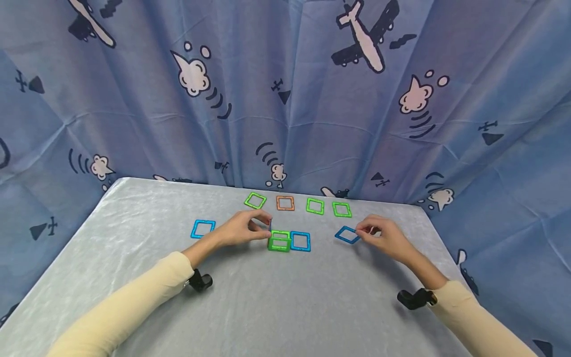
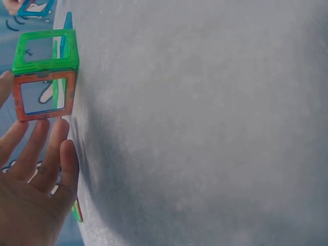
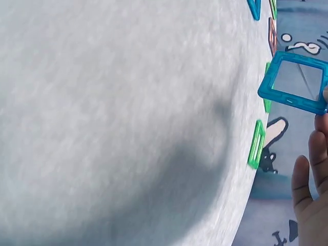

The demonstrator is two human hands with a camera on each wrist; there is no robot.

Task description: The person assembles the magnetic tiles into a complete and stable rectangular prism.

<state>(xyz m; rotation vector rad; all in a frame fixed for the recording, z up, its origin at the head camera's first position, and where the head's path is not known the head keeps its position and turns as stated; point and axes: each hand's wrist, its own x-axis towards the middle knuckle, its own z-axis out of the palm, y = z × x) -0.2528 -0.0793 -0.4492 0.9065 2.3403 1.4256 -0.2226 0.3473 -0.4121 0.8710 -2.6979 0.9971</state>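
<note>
Between thumb and fingertips my left hand (image 1: 243,229) holds an orange square magnetic tile (image 2: 69,97) by its edges, standing upright against the left side of a green tile structure (image 1: 279,245). In the left wrist view a green tile (image 2: 72,48) meets the orange one along an edge, like two faces of a box. A blue tile (image 1: 301,249) lies flat against the green structure's right side. Off to the right, my right hand (image 1: 388,238) pinches a blue square tile (image 3: 294,100) by one corner, tilted and raised above the table.
Along the back of the grey cloth-covered table (image 1: 285,307) lie a green tile (image 1: 247,203), an orange tile (image 1: 285,209) and two more green tiles. Another blue tile (image 1: 195,229) lies left of my left hand. A blue patterned curtain (image 1: 312,124) hangs behind the table.
</note>
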